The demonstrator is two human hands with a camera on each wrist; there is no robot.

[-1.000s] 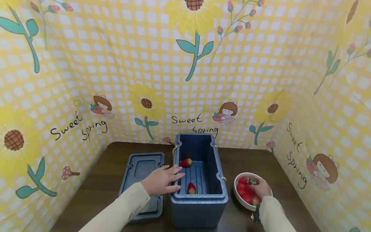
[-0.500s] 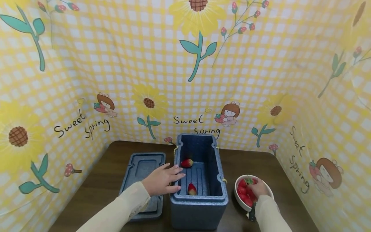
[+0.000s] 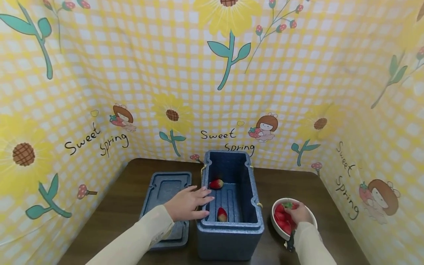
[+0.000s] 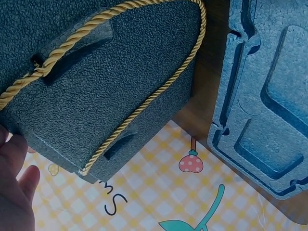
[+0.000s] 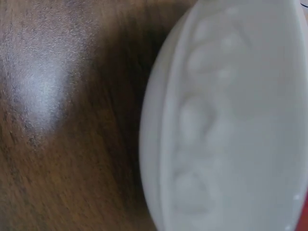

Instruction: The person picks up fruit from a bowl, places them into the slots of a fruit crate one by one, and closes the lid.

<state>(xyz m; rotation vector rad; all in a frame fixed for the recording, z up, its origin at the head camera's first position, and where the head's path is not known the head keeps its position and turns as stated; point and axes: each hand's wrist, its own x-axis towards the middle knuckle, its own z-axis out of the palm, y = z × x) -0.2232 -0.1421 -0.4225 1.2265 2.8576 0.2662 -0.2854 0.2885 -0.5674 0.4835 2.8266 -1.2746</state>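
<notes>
My left hand (image 3: 189,203) rests with spread fingers on the left rim of a blue foam box (image 3: 230,243). Two strawberries lie inside that box: one strawberry (image 3: 216,184) by the left wall, another strawberry (image 3: 222,214) near the front. In the left wrist view, fingers (image 4: 14,154) show at the edge beside the box's side (image 4: 110,77). On the right, my right hand (image 3: 300,214) reaches into a white bowl (image 3: 276,229) of strawberries (image 3: 282,220). Its fingertips pinch a strawberry with green leaves (image 3: 289,205). The right wrist view shows mostly the bowl's wall (image 5: 250,120).
The box's blue lid (image 3: 169,186) lies flat on the dark wooden table (image 3: 116,209), left of the box. Gold rope (image 4: 144,103) runs along the box's side. A yellow checked cloth (image 3: 185,73) hangs behind and at both sides.
The right hand stays in the bowl, and the leafy strawberry at its fingertips has turned. The left hand holds its place on the rim. The head view has shifted slightly.
</notes>
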